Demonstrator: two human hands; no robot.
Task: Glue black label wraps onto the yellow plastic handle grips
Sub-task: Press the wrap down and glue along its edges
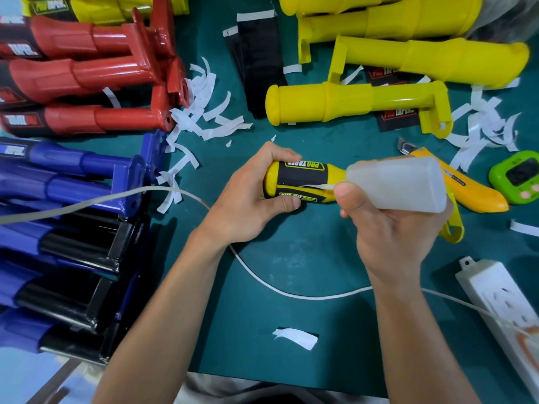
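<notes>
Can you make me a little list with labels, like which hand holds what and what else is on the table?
left hand: grips the yellow handle grip
right hand: holds the glue bottle, tip at the label seam
label: black label wrap around the held grip, a white edge showing at the seam
waiting: bare yellow handles, top right
left side: red handles and blue handles
scraps: white paper strips on the green mat
also there: utility knife, green timer, power strip
</notes>
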